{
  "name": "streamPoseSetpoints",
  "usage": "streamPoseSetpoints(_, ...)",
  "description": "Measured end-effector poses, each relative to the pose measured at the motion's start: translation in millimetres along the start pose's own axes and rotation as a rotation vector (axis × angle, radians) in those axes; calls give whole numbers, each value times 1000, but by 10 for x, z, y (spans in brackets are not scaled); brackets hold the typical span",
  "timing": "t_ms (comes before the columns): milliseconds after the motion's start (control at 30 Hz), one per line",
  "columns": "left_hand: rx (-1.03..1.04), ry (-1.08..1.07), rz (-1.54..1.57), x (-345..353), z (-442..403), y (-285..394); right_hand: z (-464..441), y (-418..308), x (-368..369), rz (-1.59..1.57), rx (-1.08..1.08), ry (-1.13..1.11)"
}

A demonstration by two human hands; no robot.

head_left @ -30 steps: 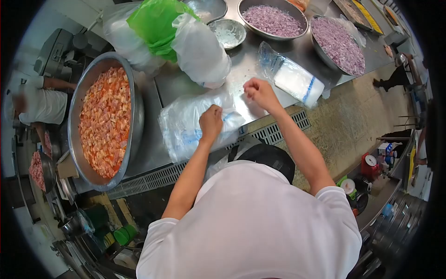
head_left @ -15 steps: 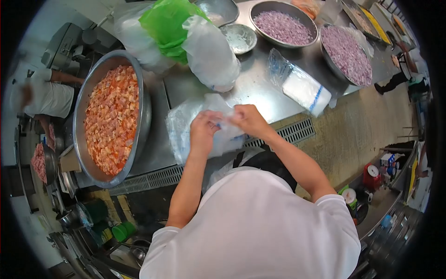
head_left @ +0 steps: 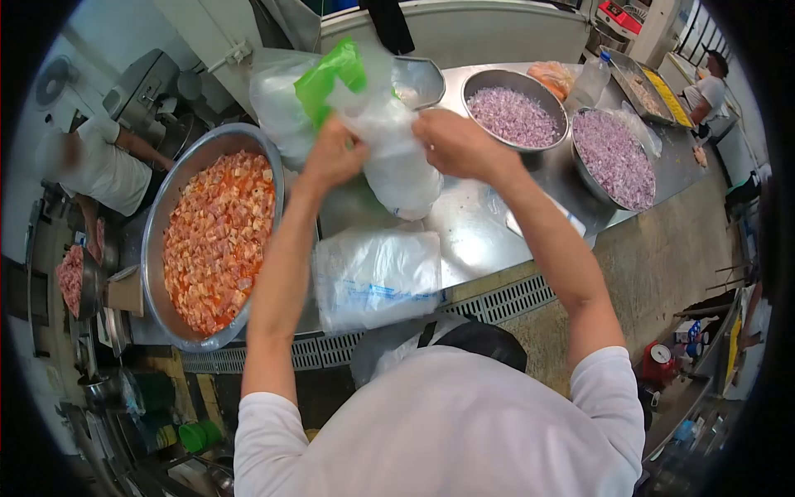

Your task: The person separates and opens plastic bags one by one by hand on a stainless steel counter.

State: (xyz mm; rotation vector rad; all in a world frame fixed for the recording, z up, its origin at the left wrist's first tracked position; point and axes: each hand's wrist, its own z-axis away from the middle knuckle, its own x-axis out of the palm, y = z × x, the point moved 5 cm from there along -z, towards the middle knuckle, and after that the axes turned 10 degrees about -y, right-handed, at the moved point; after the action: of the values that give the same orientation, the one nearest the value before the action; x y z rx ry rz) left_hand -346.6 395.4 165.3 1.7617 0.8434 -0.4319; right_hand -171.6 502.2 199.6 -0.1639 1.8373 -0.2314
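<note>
My left hand (head_left: pixel 335 153) and my right hand (head_left: pixel 465 142) are raised over the table, fingers closed in a pinch. Between them a clear plastic bag (head_left: pixel 377 112) hangs, blurred by motion, its edges hard to make out. Behind it stand a bundle of whitish plastic bags (head_left: pixel 402 186) and a green plastic bag (head_left: pixel 331 79). Below my hands, near the table's front edge, lies a flat stack of clear plastic bags (head_left: pixel 379 277) with blue print.
A large metal basin (head_left: pixel 269 178) of diced meat in red sauce stands left. Bowls of chopped onion (head_left: pixel 513 118) (head_left: pixel 614 157) sit at right, partly near a packet of white bags (head_left: pixel 571 219). A person (head_left: pixel 108 161) works at far left; another person (head_left: pixel 708 91) is at far right.
Both hands have risen forward from the bag stack and spread apart, with a clear bag between them. The stack now lies uncovered. The camera view has tilted up.
</note>
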Motion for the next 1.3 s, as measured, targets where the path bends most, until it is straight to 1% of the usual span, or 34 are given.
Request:
streamPoseSetpoints(33, -8, 20, 120, 229, 58, -340, 17, 265, 372, -18, 80, -3)
streamPoseSetpoints(100, -175, 83, 219, 664, 403, -636, 290, 514, 1072, -140, 88, 133)
streamPoseSetpoints(167, -79, 240, 36, 1008, 639, -777, 586, 379, 1241, -342, 61, 351)
streamPoseSetpoints(233, -66, 466, -44, 971, 595, -652, 545, 411, 1083, -256, 79, 329)
streamPoseSetpoints(267, -87, 557, -85, 982, 721, -592, 591, 337, 1129, -243, 106, 307)
streamPoseSetpoints(367, -318, 369, 475, 1347, 767, -886, 684, 287, 1326, -252, 188, 434)
streamPoseSetpoints(400, -348, 296, 261, 1367, 819, -954, 720, 345, 1439, -478, 193, 465)
streamPoseSetpoints(433, -363, 338, 310, 1347, 857, -891, 719, 427, 1461, -622, 231, 426)
streamPoseSetpoints(500, -393, 429, 399, 1231, 950, -628, 695, 588, 1476, -749, 253, 389)
streamPoseSetpoints(533, -354, 542, 177, 1222, 1120, -618, 790, 551, 1440, -850, 314, 466)
streamPoseSetpoints(600, -676, 22, -49, 1588, 1506, -518, 921, 534, 1300, -1024, 415, 640)
streamPoseSetpoints(633, -672, -240, -303, 1838, 1656, -408, 1016, 530, 1433, -1037, 493, 541)
streamPoseSetpoints(667, -647, -279, -246, 2002, 1813, -389, 1164, 520, 1601, -1050, 571, 438)
streamPoseSetpoints(700, -642, -201, -198, 2031, 1882, -459, 1289, 522, 1753, -1058, 643, 336)
streamPoseSetpoints(767, -628, -50, -99, 2042, 1966, -558, 1461, 329, 1914, -1058, 623, 71)
streamPoseSetpoints(800, -623, 36, 61, 2012, 2007, -624, 1566, 182, 2012, -1058, 610, -72)
streamPoseSetpoints(900, -607, 31, 294, 1927, 2028, -638, 1607, -66, 2183, -924, 553, -33)
streamPoseSetpoints(933, -609, 38, 328, 1888, 2006, -548, 1561, -159, 2133, -834, 483, 159)
streamPoseSetpoints(1033, -559, 23, 277, 1741, 1974, -352, 1346, -276, 2321, -962, 376, -37)
streamPoseSetpoints(1100, -570, 61, 332, 1734, 1963, -341, 1246, -394, 2299, -1219, 456, -304)
streamPoseSetpoints(1167, -709, -66, 668, 1633, 1779, 50, 1149, -525, 2050, -959, 270, -63)
streamPoseSetpoints(1267, -646, 313, 1209, 1413, 1718, 81, 1125, -378, 1678, -891, 330, 45)
streamPoseSetpoints(1300, -600, 348, 1382, 1342, 1712, 113, 1174, -155, 1752, -955, 358, 216)
